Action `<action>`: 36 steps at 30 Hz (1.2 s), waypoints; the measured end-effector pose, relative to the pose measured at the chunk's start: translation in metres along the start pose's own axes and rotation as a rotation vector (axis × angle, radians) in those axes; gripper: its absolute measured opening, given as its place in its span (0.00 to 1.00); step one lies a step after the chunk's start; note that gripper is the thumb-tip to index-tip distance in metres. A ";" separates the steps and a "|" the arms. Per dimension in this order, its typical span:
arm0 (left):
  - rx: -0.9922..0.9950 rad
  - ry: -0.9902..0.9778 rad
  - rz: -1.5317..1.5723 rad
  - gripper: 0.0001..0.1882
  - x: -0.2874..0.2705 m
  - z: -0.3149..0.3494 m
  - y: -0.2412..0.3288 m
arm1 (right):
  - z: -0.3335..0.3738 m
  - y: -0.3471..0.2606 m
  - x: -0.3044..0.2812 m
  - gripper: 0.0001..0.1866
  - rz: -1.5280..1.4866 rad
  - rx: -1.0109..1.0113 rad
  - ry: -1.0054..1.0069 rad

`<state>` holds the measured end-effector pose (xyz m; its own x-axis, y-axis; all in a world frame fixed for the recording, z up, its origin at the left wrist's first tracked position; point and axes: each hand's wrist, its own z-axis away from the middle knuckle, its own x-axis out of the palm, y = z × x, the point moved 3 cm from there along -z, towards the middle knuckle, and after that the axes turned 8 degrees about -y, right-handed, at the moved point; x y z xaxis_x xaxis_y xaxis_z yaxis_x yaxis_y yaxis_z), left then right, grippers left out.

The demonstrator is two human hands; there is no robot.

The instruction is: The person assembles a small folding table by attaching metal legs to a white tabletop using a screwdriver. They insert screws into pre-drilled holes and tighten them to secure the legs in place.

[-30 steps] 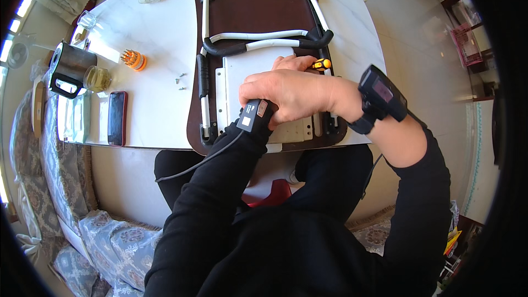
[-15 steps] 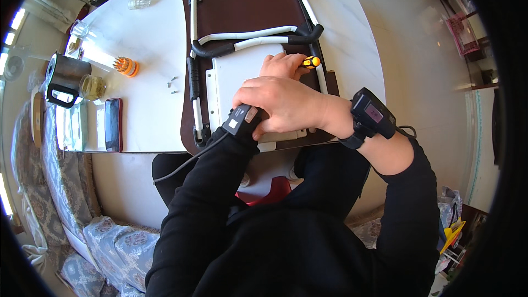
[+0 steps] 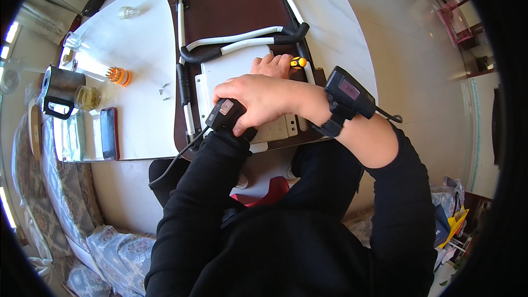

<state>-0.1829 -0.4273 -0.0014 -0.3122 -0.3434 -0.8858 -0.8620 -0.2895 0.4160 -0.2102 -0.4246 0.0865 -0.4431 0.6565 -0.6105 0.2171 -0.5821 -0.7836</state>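
Note:
Reaching over a folding table, my left hand [image 3: 271, 66] is closed beside a yellow-and-black screwdriver [image 3: 298, 62], apparently gripping it; part of the hand is hidden under my right one. My right hand [image 3: 253, 94] crosses over it and closes around the black strapped device [image 3: 226, 112] at my left wrist, thumb by the black cuff. Beneath both hands is a white panel [image 3: 220, 71] on the brown tabletop [image 3: 228, 14] of the folding table, which lies underside up. Its white tube legs [image 3: 239, 38] with black sleeves are folded flat.
Left of the folding table lie several small screws [image 3: 163, 91], an orange bit holder [image 3: 119, 76], a phone [image 3: 109, 133], a glass jar [image 3: 87, 98] and a metal kettle [image 3: 61, 91]. A small glass bottle [image 3: 128, 12] lies farther back. All rest on a white marbled table [image 3: 146, 44].
The whole view has shifted, so the tables sit slightly farther left. My right hand keeps its hold at the left wrist, where the device has turned a little. The screwdriver stays beside my left hand.

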 end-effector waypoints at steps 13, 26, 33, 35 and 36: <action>0.117 0.118 0.237 0.09 -0.019 0.006 -0.001 | 0.079 -0.005 -0.066 0.17 0.163 0.085 0.692; -0.035 0.166 0.430 0.06 -0.015 0.003 -0.013 | 0.075 0.017 -0.064 0.20 0.555 0.638 0.416; -0.057 0.130 0.482 0.07 -0.017 0.001 -0.015 | 0.075 0.035 -0.081 0.04 0.586 0.380 0.204; -0.033 0.166 0.550 0.06 -0.019 0.002 -0.015 | 0.076 0.033 -0.084 0.03 0.611 0.227 0.138; -0.062 0.150 0.560 0.06 -0.018 0.001 -0.016 | 0.075 0.031 -0.085 0.03 0.629 0.157 0.116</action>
<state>-0.1640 -0.4155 0.0075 -0.6500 -0.5808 -0.4901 -0.5555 -0.0770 0.8279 -0.2315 -0.5344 0.1226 -0.1743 0.2103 -0.9620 0.2705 -0.9291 -0.2521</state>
